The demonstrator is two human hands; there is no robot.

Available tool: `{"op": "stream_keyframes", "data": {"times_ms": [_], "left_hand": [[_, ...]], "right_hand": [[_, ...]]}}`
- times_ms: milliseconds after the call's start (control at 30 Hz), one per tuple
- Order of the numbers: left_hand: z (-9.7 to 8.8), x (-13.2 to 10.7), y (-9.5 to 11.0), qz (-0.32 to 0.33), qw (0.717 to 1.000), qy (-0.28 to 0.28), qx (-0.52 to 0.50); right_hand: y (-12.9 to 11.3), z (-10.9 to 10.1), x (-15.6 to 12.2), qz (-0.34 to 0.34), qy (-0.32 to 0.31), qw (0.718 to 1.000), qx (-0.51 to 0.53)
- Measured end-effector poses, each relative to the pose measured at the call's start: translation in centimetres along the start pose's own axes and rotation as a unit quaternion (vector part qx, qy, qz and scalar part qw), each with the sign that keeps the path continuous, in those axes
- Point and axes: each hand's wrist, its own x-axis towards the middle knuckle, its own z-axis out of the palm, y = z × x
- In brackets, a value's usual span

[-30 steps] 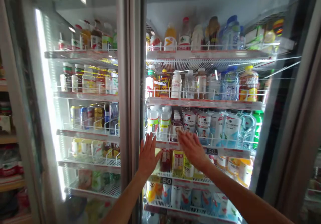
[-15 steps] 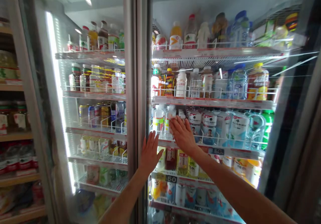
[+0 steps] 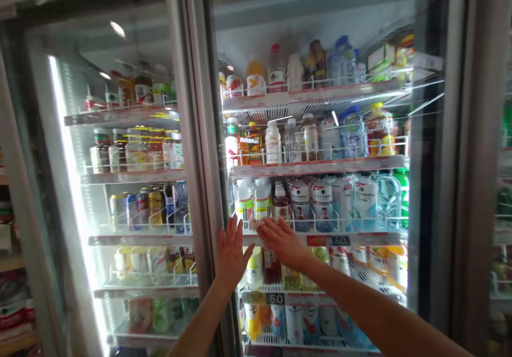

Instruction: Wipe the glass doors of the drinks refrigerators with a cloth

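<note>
My left hand (image 3: 232, 253) lies flat near the left edge of the right glass door (image 3: 256, 21), beside the upright metal frame (image 3: 194, 133). Its fingers point up, its thumb sticks out to the right, and it holds nothing. My right hand (image 3: 284, 242) is stretched flat against or just before the same glass, its fingers slanting up and left. A small pale patch (image 3: 256, 224) shows at its fingertips; whether it is a wipe or a reflection, I cannot tell. Bottles with yellow-green labels (image 3: 262, 200) stand behind the glass above the fingertips.
Several wire shelves of drinks fill the lit cooler behind both doors. A black price tag (image 3: 275, 298) sits on a lower shelf edge. Cans (image 3: 157, 208) stand behind the left door (image 3: 100, 42). More goods line shelves at the far left and right.
My right hand has moved down and a little left across the glass, closer to my left hand. The view has shifted right and tilted up; my left hand stays by the door frame.
</note>
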Motion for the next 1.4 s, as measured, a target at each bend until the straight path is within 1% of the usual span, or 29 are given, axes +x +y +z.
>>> {"op": "stream_keyframes", "data": {"times_ms": [100, 167, 233, 267, 300, 367, 400, 433, 467, 567, 600, 633, 667, 733, 767, 800, 833, 900, 933, 967, 1000, 1100, 1133, 1167, 1233, 1267, 1300, 1333, 1400], "left_hand": [[-0.1, 1.2, 0.7, 0.007, 1.0, 0.007, -0.008], [-0.2, 2.0, 1.6, 0.012, 1.0, 0.012, -0.021], [-0.2, 2.5, 2.4, 0.013, 0.999, 0.016, -0.034], [-0.2, 2.7, 2.7, 0.011, 0.999, 0.018, -0.04], [-0.1, 2.8, 3.1, 0.01, 0.999, 0.019, -0.046], [0.2, 3.0, 3.9, 0.014, 0.998, 0.021, -0.059], [0.5, 3.1, 4.5, 0.02, 0.997, 0.023, -0.066], [0.8, 3.2, 5.1, 0.028, 0.996, 0.03, -0.074], [1.1, 3.4, 5.9, 0.034, 0.995, 0.039, -0.083], [2.1, 4.0, 8.6, 0.04, 0.992, 0.057, -0.103], [2.4, 4.1, 9.5, 0.04, 0.992, 0.057, -0.107], [2.7, 4.2, 10.2, 0.039, 0.992, 0.055, -0.11], [3.0, 4.3, 10.7, 0.037, 0.992, 0.055, -0.111], [3.5, 4.3, 11.4, 0.031, 0.991, 0.058, -0.114], [3.7, 4.2, 11.6, 0.025, 0.991, 0.061, -0.115], [3.9, 4.2, 11.7, 0.018, 0.991, 0.062, -0.116], [4.1, 4.1, 11.8, 0.011, 0.991, 0.064, -0.114], [4.3, 4.1, 12.0, -0.003, 0.992, 0.067, -0.108], [4.4, 4.1, 12.1, -0.008, 0.992, 0.067, -0.104], [4.4, 4.1, 12.2, -0.011, 0.993, 0.066, -0.101], [4.4, 4.1, 12.3, -0.014, 0.993, 0.064, -0.1], [4.4, 4.2, 12.5, -0.018, 0.993, 0.053, -0.102], [4.4, 4.2, 12.5, -0.018, 0.993, 0.05, -0.102], [4.3, 4.2, 12.5, -0.017, 0.993, 0.047, -0.102], [4.2, 4.2, 12.5, -0.017, 0.994, 0.044, -0.102], [4.1, 4.2, 12.5, -0.017, 0.994, 0.042, -0.1], [4.0, 4.2, 12.5, -0.019, 0.994, 0.041, -0.097], [3.8, 4.2, 12.5, -0.02, 0.995, 0.04, -0.092], [3.4, 4.5, 12.4, -0.016, 0.996, 0.038, -0.08]], "right_hand": [[1.2, -0.7, -0.5, 0.107, 0.014, 0.994, -0.033], [2.1, -1.2, -2.0, 0.106, 0.012, 0.993, -0.043], [3.4, -1.9, -4.5, 0.098, 0.014, 0.994, -0.049], [4.2, -2.3, -6.0, 0.125, 0.025, 0.99, -0.062], [5.0, -2.8, -7.5, 0.176, 0.044, 0.98, -0.084], [6.6, -3.8, -9.9, 0.312, 0.095, 0.935, -0.137], [7.0, -4.2, -10.6, 0.364, 0.117, 0.91, -0.157], [7.2, -4.4, -10.9, 0.393, 0.13, 0.895, -0.167], [7.1, -4.5, -11.0, 0.396, 0.128, 0.894, -0.166], [6.4, -4.0, -10.7, 0.315, 0.08, 0.936, -0.133], [6.5, -3.9, -10.8, 0.292, 0.065, 0.946, -0.125], [6.8, -4.0, -11.1, 0.291, 0.063, 0.946, -0.126], [7.4, -4.2, -11.6, 0.313, 0.077, 0.937, -0.135], [8.8, -4.9, -12.8, 0.393, 0.13, 0.895, -0.167], [9.3, -5.2, -13.2, 0.425, 0.157, 0.873, -0.18], [9.7, -5.4, -13.5, 0.436, 0.172, 0.864, -0.183], [10.0, -5.6, -13.8, 0.422, 0.172, 0.872, -0.177], [10.1, -5.7, -14.0, 0.352, 0.135, 0.915, -0.144], [10.2, -5.8, -14.3, 0.324, 0.115, 0.93, -0.13], [10.4, -5.9, -14.5, 0.318, 0.107, 0.934, -0.126], [10.7, -6.1, -14.9, 0.336, 0.117, 0.925, -0.133], [11.5, -6.5, -15.4, 0.417, 0.181, 0.876, -0.161], [11.5, -6.5, -15.4, 0.419, 0.188, 0.874, -0.157], [11.4, -6.5, -15.2, 0.406, 0.182, 0.884, -0.144], [11.2, -6.5, -14.9, 0.355, 0.148, 0.917, -0.109], [11.3, -6.6, -15.1, 0.337, 0.134, 0.927, -0.096], [11.5, -6.8, -15.4, 0.334, 0.129, 0.929, -0.09], [11.9, -7.0, -15.8, 0.346, 0.138, 0.923, -0.092], [12.8, -7.4, -16.7, 0.404, 0.182, 0.89, -0.109]]}}
